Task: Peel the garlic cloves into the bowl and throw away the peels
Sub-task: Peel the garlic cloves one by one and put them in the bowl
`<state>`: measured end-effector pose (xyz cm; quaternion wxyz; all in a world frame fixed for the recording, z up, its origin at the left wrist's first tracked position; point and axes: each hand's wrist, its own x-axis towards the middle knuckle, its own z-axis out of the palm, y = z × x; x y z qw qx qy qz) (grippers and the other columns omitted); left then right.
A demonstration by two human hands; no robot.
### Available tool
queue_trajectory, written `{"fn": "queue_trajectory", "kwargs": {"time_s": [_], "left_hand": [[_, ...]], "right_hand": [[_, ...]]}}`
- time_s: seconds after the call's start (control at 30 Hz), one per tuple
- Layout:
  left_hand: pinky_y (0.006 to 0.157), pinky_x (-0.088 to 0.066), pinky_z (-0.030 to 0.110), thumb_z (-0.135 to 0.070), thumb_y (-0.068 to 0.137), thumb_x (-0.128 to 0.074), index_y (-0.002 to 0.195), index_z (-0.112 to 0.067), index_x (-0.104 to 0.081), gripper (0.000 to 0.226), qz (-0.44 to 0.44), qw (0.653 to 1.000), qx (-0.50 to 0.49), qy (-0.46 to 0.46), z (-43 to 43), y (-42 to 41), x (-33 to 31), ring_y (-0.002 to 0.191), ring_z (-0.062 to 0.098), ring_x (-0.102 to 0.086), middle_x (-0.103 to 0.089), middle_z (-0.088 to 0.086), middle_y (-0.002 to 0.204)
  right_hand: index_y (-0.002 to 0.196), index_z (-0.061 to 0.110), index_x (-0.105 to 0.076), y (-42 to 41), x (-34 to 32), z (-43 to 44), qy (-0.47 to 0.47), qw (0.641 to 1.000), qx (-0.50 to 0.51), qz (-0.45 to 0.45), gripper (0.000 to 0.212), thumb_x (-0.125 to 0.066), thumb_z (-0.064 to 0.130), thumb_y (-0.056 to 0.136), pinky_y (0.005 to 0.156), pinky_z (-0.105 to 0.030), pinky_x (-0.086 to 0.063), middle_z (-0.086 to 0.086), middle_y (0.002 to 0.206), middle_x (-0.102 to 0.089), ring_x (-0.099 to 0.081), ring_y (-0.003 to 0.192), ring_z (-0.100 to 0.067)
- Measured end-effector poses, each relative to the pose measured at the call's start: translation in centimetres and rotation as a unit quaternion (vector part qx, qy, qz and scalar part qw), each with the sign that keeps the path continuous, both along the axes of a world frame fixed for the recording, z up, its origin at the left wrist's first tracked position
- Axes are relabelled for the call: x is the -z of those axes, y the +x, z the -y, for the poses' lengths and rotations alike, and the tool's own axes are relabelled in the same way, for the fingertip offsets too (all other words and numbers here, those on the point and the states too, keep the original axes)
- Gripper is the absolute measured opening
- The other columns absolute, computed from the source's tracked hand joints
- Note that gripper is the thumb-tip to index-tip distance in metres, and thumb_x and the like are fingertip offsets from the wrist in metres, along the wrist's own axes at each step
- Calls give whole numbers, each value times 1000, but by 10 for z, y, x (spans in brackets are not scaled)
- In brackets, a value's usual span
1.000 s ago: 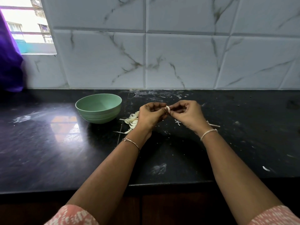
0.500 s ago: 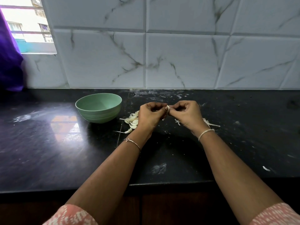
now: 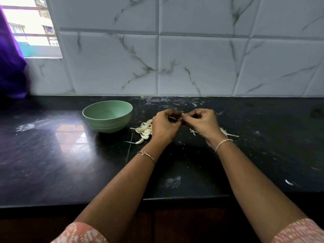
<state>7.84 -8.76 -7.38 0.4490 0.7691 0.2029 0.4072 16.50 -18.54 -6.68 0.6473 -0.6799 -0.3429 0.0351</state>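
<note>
- Above the middle of the black table (image 3: 52,155), the left hand (image 3: 165,126) and the right hand (image 3: 203,123) meet fingertip to fingertip, both lifted a little off the surface.
- The fingers of both hands are curled in, and together they pinch one small garlic clove (image 3: 182,115). Only a pale sliver of it shows between the fingertips; how much skin is on it cannot be told.
- A small white bit (image 3: 172,118) shows inside the curl of the left hand. Whether it is peel or clove is unclear.
- A heap of garlic cloves (image 3: 144,129) lies on the table just left of the left hand, partly hidden behind it, with one clove lying a little nearer the camera.
- The green bowl (image 3: 108,126) stands upright on the table to the left of the heap, near it but not touching.
- Thin strips of peel (image 3: 228,134) lie on the table just right of the right wrist, and a small star-shaped scrap (image 3: 192,132) lies under the right hand.
- A lone white fleck (image 3: 289,182) lies well apart, near the table's front edge on the right.
- A thin bracelet (image 3: 147,155) circles the left wrist and a pale band (image 3: 223,142) the right; patterned pink sleeves (image 3: 78,232) show at the bottom edge.
- Behind the table rises a marbled tile wall (image 3: 192,67), with a window (image 3: 29,23) and a purple cloth (image 3: 10,67) at the far left.
</note>
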Motion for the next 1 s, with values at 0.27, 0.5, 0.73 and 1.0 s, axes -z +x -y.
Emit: {"fn": "queue_trajectory", "kwargs": {"time_s": [0.27,0.5,0.73,1.0], "left_hand": [[65,-42,1,-12,77,-80,93,-20,-77,18,6,1000,14,15,-3,-1,-1,71,-5,-58,-69,-12,81],[64,-42,1,-9,75,-81,93,-19,-78,21,7,1000,16,9,-6,-2,-2,71,-4,-58,-67,-14,80],[71,-48,6,-8,71,-85,88,-17,-77,21,13,1000,11,8,-8,-3,-2,75,2,-65,-67,-17,73],[73,-49,6,-7,72,-84,90,-14,-78,21,15,999,17,27,-8,-4,0,73,-5,-63,-70,-12,77]], "right_hand": [[68,7,-71,0,-1,2,13,999,-31,-34,13,-76,1,78,74,-27,-59,-11,71,-70,-68,72,-19],[84,-8,-69,1,-1,2,25,996,-50,-65,5,-68,-4,84,78,-29,-58,-28,87,-69,-67,79,-26],[85,-6,-69,2,-2,4,26,994,-67,-87,4,-68,-3,85,76,-26,-57,-16,79,-70,-68,74,-21],[79,-1,-68,0,-4,5,34,993,-71,-94,7,-68,-5,84,62,-17,-54,-11,69,-68,-65,61,-14]]}}
